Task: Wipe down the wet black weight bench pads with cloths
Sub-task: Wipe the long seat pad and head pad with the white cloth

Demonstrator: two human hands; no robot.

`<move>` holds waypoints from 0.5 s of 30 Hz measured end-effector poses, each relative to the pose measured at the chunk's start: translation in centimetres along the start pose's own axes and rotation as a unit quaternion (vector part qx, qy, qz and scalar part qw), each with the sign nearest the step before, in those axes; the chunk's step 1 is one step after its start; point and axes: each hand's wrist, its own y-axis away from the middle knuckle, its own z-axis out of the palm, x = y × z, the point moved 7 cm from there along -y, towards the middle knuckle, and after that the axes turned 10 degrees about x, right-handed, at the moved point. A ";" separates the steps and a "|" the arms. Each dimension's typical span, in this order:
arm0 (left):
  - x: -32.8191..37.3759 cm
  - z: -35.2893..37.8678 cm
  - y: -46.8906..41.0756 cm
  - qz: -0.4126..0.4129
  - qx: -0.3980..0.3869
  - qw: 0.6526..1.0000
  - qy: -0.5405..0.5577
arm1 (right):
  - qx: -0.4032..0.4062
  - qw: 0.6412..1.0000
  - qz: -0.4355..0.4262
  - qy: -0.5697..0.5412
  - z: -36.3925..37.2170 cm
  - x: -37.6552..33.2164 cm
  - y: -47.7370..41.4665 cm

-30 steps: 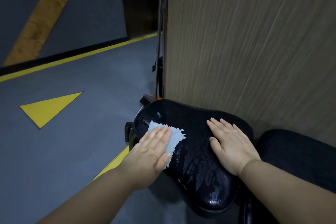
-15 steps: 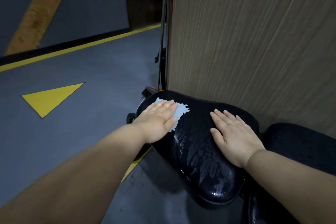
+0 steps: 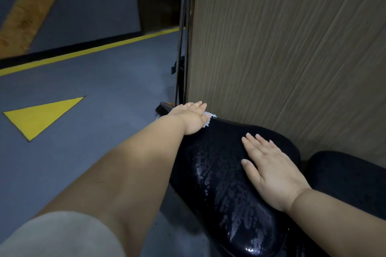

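The black bench seat pad (image 3: 225, 173) fills the lower middle, with water beads shining on its near half. My left hand (image 3: 191, 118) lies flat at the pad's far end and presses a pale blue cloth (image 3: 208, 118), of which only a ragged edge shows past my palm. Fingers spread, my right hand (image 3: 269, 168) rests flat on the pad's right side and holds nothing. A second black pad (image 3: 346, 179) sits to the right, partly behind my right forearm.
A tall wood-grain panel (image 3: 292, 48) rises right behind the pads. Thin dark metal rods (image 3: 182, 48) stand along its left edge. The grey floor (image 3: 94, 81) carries a yellow triangle (image 3: 43, 115) and a yellow line (image 3: 83, 54) at the left.
My left hand has pushed the cloth away from me along the pad, from its left middle to its far end. The right hand has stayed in place.
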 end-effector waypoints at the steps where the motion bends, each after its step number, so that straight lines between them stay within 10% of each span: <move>1: -0.1 0.0 -0.2 -0.004 0.001 1.000 0.000 | 0.000 1.000 0.000 0.000 0.0 0.0 0.0; 15: -1.1 1.6 8.9 0.020 0.065 0.997 0.043 | 0.007 1.000 0.007 0.008 -0.3 0.0 -0.1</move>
